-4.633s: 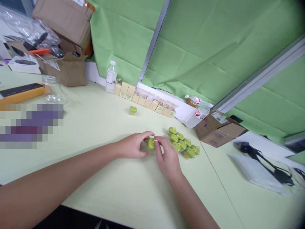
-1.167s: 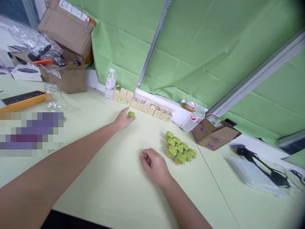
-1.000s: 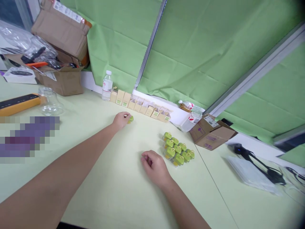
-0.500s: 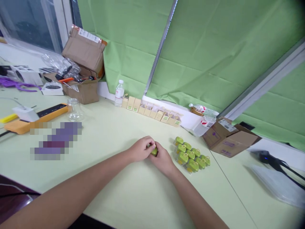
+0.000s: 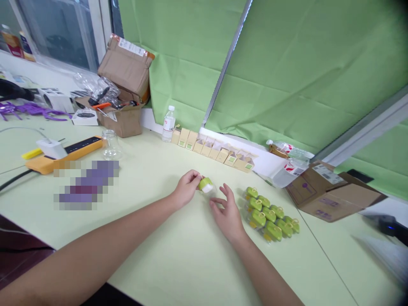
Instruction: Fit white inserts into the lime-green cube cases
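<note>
My left hand (image 5: 188,187) pinches a small green-lidded container (image 5: 205,184) at its lid end. The container is tilted, with something white showing below the green part and a clear section beyond it. Just right of it, my right hand (image 5: 227,212) is open with its fingers spread and curved, holding nothing. Beside that hand stands a cluster of several similar containers (image 5: 269,213), with green lids, small pale loops and clear bodies with yellow spots.
Along the wall runs a row of small tan cartons (image 5: 210,147) beside a water bottle (image 5: 168,123). Two bottles lie near a cardboard box (image 5: 331,191) on the right. On the left are a glass jar (image 5: 111,145), an orange power strip (image 5: 84,147) and an open carton (image 5: 127,120).
My right hand has come off the green-lidded container and opened to its right. My left hand keeps the container, now more exposed and tilted. The view has shifted slightly to the left.
</note>
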{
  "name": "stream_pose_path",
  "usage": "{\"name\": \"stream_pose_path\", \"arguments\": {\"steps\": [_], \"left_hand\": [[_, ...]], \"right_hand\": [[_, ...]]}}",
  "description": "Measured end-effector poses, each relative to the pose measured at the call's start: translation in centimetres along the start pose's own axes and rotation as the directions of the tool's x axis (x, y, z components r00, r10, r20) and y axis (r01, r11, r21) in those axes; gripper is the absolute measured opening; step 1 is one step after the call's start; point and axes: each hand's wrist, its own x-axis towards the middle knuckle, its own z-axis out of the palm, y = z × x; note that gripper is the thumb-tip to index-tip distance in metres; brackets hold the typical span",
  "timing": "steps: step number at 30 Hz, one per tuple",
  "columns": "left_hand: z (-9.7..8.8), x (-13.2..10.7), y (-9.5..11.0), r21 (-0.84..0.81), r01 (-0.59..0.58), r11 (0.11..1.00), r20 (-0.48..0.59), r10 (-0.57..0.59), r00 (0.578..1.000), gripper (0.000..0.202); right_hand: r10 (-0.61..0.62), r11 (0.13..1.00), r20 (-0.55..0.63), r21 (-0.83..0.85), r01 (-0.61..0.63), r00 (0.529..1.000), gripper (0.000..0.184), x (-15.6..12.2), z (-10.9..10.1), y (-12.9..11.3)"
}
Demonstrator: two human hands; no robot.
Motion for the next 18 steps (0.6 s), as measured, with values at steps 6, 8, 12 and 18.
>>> {"name": "stream_pose_path", "arguments": {"steps": [6, 8, 12, 18], "left_hand": [[0.3, -0.4, 0.1, -0.041, 0.077, 0.996, 0.036, -0.075, 0.997, 0.021], [0.6, -0.7, 0.2, -0.022, 0.083, 0.996, 0.086, -0.081, 0.993, 0.021], [0.8, -1.2, 0.1, 0.039, 0.052, 0.998, 0.131, -0.056, 0.990, 0.018], [0.7, -1.7, 0.2, 0.190, -0.034, 0.981, 0.158, 0.004, 0.988, 0.020]], "right_hand": [[0.049, 0.987, 0.006, 0.154, -0.049, 0.999, 0.048, -1.1, 0.2, -1.2], [0.044, 0.968, 0.055, 0.243, -0.056, 0.998, 0.041, -1.6, 0.4, -2.0], [0.080, 0.904, 0.144, 0.407, -0.132, 0.986, 0.037, -1.8, 0.6, -3.0], [0.199, 0.818, 0.170, 0.513, -0.259, 0.965, 0.035, -1.6, 0.6, -3.4]]}}
